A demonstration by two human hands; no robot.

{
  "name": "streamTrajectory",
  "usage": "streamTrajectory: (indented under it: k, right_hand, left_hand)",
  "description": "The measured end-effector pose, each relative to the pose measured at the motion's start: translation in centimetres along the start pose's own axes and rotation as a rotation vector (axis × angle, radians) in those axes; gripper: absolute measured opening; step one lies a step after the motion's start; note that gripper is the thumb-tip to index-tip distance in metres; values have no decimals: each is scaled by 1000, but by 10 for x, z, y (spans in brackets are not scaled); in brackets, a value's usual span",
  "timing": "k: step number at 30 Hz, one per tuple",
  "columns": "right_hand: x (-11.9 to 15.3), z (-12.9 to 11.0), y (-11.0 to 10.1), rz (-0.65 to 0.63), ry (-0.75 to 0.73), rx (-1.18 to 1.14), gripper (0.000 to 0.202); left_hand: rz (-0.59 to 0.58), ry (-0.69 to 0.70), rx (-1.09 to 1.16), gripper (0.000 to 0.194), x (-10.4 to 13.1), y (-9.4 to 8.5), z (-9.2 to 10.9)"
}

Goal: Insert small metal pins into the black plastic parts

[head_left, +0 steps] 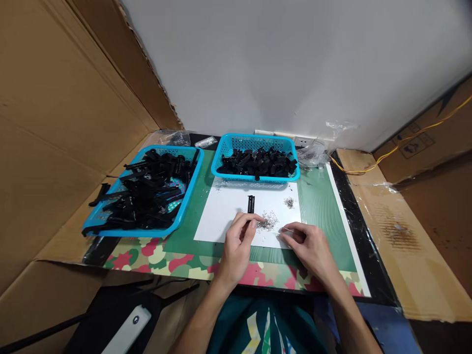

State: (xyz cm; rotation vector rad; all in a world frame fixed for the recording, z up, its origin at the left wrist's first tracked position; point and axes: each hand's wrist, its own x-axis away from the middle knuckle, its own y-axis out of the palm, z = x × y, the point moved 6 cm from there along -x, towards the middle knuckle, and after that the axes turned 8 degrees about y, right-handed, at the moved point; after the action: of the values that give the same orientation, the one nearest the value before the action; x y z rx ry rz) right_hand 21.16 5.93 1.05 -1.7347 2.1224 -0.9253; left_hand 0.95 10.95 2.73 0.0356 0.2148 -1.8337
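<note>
A white sheet (212, 216) lies on the green mat, bearing a loose pile of small metal pieces (267, 222) and a smaller pile (289, 202) behind it to the right. My left hand (239, 238) is at the left of the larger pile, its index finger reaching over the pile's edge and its thumb bent beside it. Just beyond this hand stands out a black slotted part (251, 204). Right of the pile, my right hand (306, 243) pinches a thin metal piece (288, 229) between thumb and index finger.
A blue basket (188, 204) of long black parts sits at the left, some overhanging its rim. Behind the sheet is another blue basket (254, 136) with short black parts. Clear plastic bags (313, 155) lie by the wall. Cardboard (401, 236) borders the right side, with a yellow wire (387, 155).
</note>
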Motion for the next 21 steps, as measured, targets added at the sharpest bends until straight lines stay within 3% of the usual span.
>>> streamTrajectory:
  k: [9, 12, 16, 21]
  right_hand:
    - [1, -16, 6, -90, -65, 120, 14]
    - [3, -22, 3, -138, -82, -96, 17]
    - [9, -29, -5, -39, -52, -503, 24]
    - [18, -34, 7, 32, -41, -658, 25]
  left_hand:
    - [-79, 38, -122, 31, 5, 5, 8]
    - [-114, 31, -114, 27, 7, 8, 9]
    - [-137, 13, 12, 24, 10, 18, 7]
    - [-61, 21, 177, 22, 11, 30, 10]
